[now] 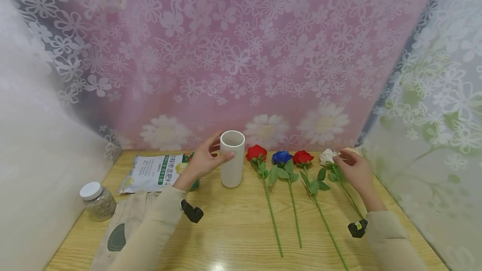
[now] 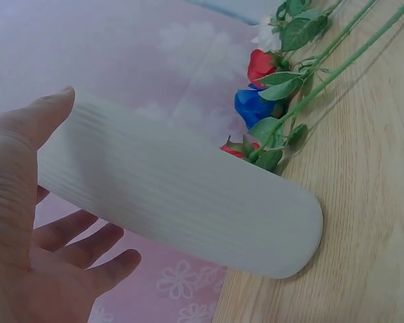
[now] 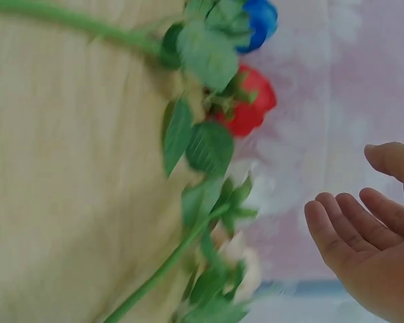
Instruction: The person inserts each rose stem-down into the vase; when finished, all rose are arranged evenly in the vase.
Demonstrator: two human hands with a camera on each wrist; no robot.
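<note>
By the table's far edge, left hand grips vase (right hand wide, free).

Head looks forward and down; close wrist views share the roses.

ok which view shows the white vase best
The head view: it shows the white vase upright, open top included, with the left hand covering little of it. The left wrist view is closer, showing its side and lower end but not the opening; the right wrist view does not show it.
</note>
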